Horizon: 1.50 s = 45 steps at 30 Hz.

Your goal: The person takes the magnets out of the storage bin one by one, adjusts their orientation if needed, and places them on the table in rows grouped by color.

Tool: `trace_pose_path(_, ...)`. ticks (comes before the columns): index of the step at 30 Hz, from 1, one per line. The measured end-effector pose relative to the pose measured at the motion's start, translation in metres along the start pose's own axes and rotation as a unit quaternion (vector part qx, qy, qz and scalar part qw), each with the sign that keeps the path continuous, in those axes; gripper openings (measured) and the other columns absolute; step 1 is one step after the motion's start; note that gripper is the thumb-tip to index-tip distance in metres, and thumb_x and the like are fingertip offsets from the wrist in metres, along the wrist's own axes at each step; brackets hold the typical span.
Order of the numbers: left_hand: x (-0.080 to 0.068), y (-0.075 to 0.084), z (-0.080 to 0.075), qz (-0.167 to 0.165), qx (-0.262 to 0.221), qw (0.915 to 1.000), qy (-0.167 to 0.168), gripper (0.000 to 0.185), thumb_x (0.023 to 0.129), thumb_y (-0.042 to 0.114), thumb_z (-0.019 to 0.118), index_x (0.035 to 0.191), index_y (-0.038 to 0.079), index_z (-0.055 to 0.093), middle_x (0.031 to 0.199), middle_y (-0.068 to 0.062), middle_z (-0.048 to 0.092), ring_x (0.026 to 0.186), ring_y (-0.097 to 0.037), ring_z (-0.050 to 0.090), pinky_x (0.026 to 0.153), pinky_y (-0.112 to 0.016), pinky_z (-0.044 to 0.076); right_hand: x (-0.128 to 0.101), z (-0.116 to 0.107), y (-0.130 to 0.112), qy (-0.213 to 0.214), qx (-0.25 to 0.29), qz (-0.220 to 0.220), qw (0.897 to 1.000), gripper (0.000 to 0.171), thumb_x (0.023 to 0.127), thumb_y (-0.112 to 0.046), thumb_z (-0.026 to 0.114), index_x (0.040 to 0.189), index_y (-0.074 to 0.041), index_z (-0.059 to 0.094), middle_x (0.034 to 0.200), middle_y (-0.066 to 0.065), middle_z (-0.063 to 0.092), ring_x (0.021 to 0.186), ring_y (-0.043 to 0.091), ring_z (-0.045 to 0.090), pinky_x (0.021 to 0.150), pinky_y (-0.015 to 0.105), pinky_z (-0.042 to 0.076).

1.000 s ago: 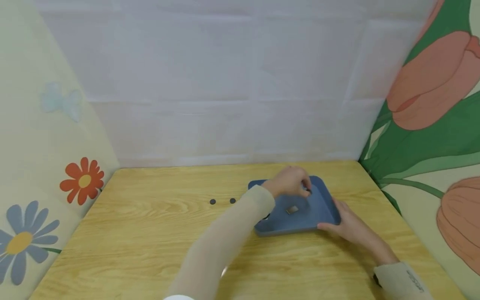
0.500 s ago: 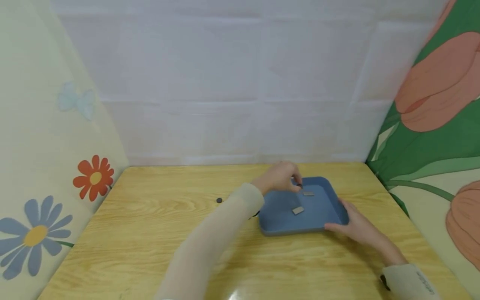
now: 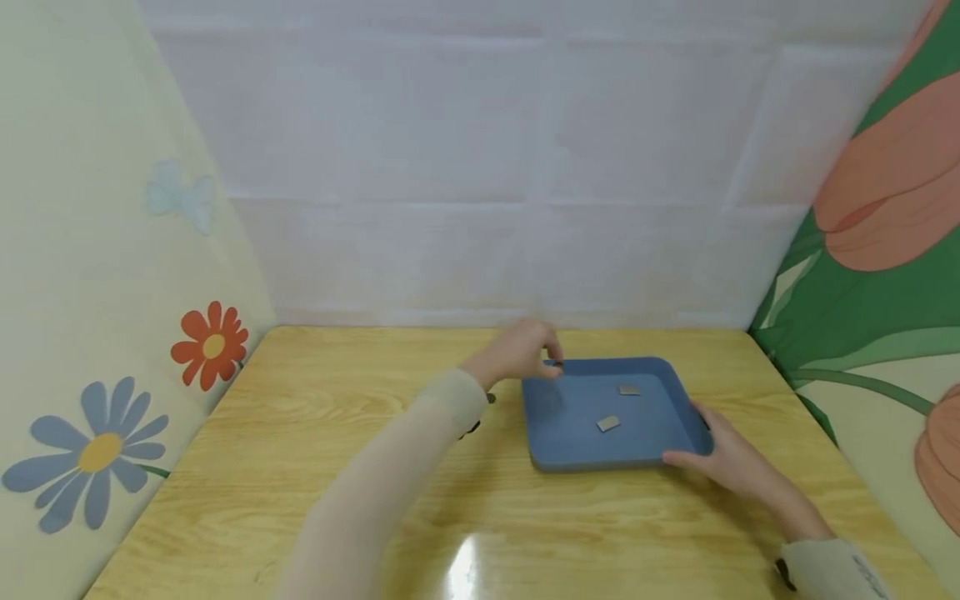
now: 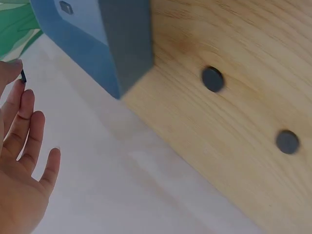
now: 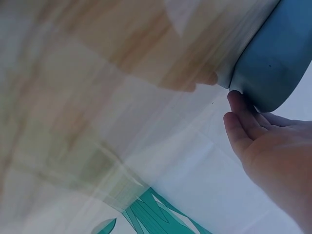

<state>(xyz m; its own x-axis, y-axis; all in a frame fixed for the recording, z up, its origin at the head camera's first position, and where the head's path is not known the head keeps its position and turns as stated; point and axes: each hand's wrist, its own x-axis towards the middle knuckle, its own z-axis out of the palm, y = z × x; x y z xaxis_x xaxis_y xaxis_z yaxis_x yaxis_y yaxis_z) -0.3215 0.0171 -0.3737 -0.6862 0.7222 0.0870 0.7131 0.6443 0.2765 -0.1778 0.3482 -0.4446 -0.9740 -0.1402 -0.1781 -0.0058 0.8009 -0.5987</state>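
Note:
My left hand [image 3: 521, 350] is above the far left corner of a blue tray [image 3: 600, 462]. Between thumb and fingertip it pinches a small dark disc [image 4: 23, 75], seen nearly edge-on in the left wrist view; the other fingers are spread. My right hand [image 3: 723, 458] grips the tray's near right corner, thumb in front and fingers along the side. Inside the tray lie two small silvery rectangular pieces, one piece [image 3: 608, 423] nearer and another piece [image 3: 629, 390] farther back. Left of the tray, a dark disc [image 4: 213, 79] and a second disc [image 4: 287, 141] lie on the table.
The wood-grain table [image 3: 600, 533] meets a white sheet [image 3: 450, 167] at its back edge. Flower-patterned panels stand on both sides, one panel [image 3: 97, 292] at left and one panel [image 3: 885, 317] at right. My left forearm hides part of the table.
My left hand has moved left from over the tray's middle to its far left corner, still pinching the dark disc. The right hand stays on the tray. The head view has shifted slightly left.

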Motion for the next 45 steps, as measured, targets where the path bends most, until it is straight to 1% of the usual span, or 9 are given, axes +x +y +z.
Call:
trace_pose_path(4, -0.015, -0.018, 0.0, -0.01, -0.022, 0.9996, 0.016, 0.015, 0.091, 0.026, 0.08, 0.1, 0.014, 0.081, 0.102, -0.002, 0.073, 0.101, -0.024, 0.069, 0.088, -0.037, 0.057, -0.001, -0.001, 0.0, 0.003, -0.006, -0.003, 1.0, 0.115, 0.091, -0.053, 0.074, 0.161, 0.011, 0.008, 0.161, 0.044, 0.015, 0.144, 0.065, 0.023, 0.109, 0.077, 0.032)
trace_pose_path(7, -0.027, -0.03, -0.001, -0.013, -0.026, 0.9991, 0.03, 0.014, 0.089, 0.023, 0.082, 0.098, 0.012, 0.081, 0.102, -0.004, 0.074, 0.103, -0.03, 0.07, 0.09, -0.041, 0.056, -0.001, -0.001, 0.0, 0.004, -0.006, -0.003, 1.0, 0.116, 0.09, -0.054, 0.075, 0.161, 0.011, 0.008, 0.161, 0.044, 0.015, 0.144, 0.065, 0.023, 0.11, 0.077, 0.031)
trace_pose_path(15, -0.055, -0.045, -0.015, -0.028, 0.027, 0.9979, 0.051, 0.013, 0.088, 0.029, 0.081, 0.094, 0.018, 0.081, 0.101, 0.002, 0.076, 0.106, -0.024, 0.069, 0.107, -0.053, 0.047, -0.001, -0.002, -0.001, -0.004, 0.002, 0.0, 1.0, 0.118, 0.091, -0.055, 0.074, 0.161, 0.011, 0.005, 0.162, 0.044, 0.012, 0.144, 0.066, 0.02, 0.11, 0.078, 0.029)
trace_pose_path(20, -0.072, -0.054, -0.026, -0.044, 0.03, 0.9969, 0.057, 0.011, 0.089, 0.029, 0.08, 0.095, 0.019, 0.081, 0.102, 0.0, 0.075, 0.107, -0.024, 0.068, 0.109, -0.057, 0.046, 0.0, -0.002, 0.0, -0.007, -0.006, 0.004, 1.0, 0.118, 0.091, -0.055, 0.073, 0.161, 0.011, 0.005, 0.161, 0.045, 0.012, 0.144, 0.066, 0.021, 0.11, 0.078, 0.03)
trace_pose_path(24, -0.089, -0.063, -0.032, -0.053, 0.027, 0.9958, 0.069, 0.01, 0.09, 0.028, 0.079, 0.093, 0.019, 0.081, 0.1, -0.001, 0.074, 0.102, -0.022, 0.067, 0.107, -0.058, 0.047, 0.0, -0.003, 0.0, -0.008, -0.016, 0.004, 1.0, 0.118, 0.091, -0.054, 0.073, 0.16, 0.012, 0.005, 0.16, 0.046, 0.013, 0.142, 0.067, 0.022, 0.109, 0.078, 0.031)
trace_pose_path(28, -0.108, -0.073, -0.036, -0.058, 0.023, 0.9944, 0.086, 0.009, 0.09, 0.026, 0.078, 0.091, 0.018, 0.081, 0.096, 0.0, 0.073, 0.095, -0.021, 0.067, 0.098, -0.05, 0.053, 0.0, -0.003, 0.0, -0.008, -0.018, 0.01, 1.0, 0.119, 0.091, -0.056, 0.073, 0.16, 0.012, 0.005, 0.16, 0.046, 0.013, 0.143, 0.067, 0.021, 0.109, 0.078, 0.03)
trace_pose_path(32, -0.124, -0.083, -0.038, -0.077, 0.01, 0.9927, 0.093, 0.008, 0.09, 0.025, 0.078, 0.091, 0.017, 0.081, 0.094, 0.001, 0.072, 0.091, -0.02, 0.066, 0.089, -0.043, 0.055, 0.001, -0.004, 0.001, -0.009, -0.016, 0.011, 1.0, 0.12, 0.09, -0.056, 0.073, 0.16, 0.012, 0.004, 0.16, 0.046, 0.012, 0.143, 0.067, 0.02, 0.109, 0.078, 0.03)
trace_pose_path(39, -0.146, -0.101, -0.036, -0.111, -0.016, 0.9894, 0.093, 0.008, 0.09, 0.024, 0.079, 0.091, 0.016, 0.081, 0.1, -0.005, 0.075, 0.098, -0.028, 0.067, 0.088, -0.046, 0.055, -0.001, -0.004, 0.002, -0.011, -0.013, 0.007, 1.0, 0.12, 0.091, -0.055, 0.074, 0.16, 0.012, 0.003, 0.16, 0.047, 0.012, 0.142, 0.068, 0.02, 0.109, 0.079, 0.029)
trace_pose_path(45, -0.159, -0.115, -0.028, -0.131, -0.02, 0.9872, 0.088, 0.008, 0.089, 0.022, 0.079, 0.089, 0.014, 0.082, 0.096, -0.002, 0.076, 0.097, -0.029, 0.069, 0.088, -0.045, 0.056, 0.001, -0.004, 0.001, -0.01, -0.019, 0.006, 1.0, 0.12, 0.091, -0.054, 0.074, 0.16, 0.013, 0.003, 0.159, 0.048, 0.012, 0.142, 0.068, 0.02, 0.108, 0.079, 0.028)
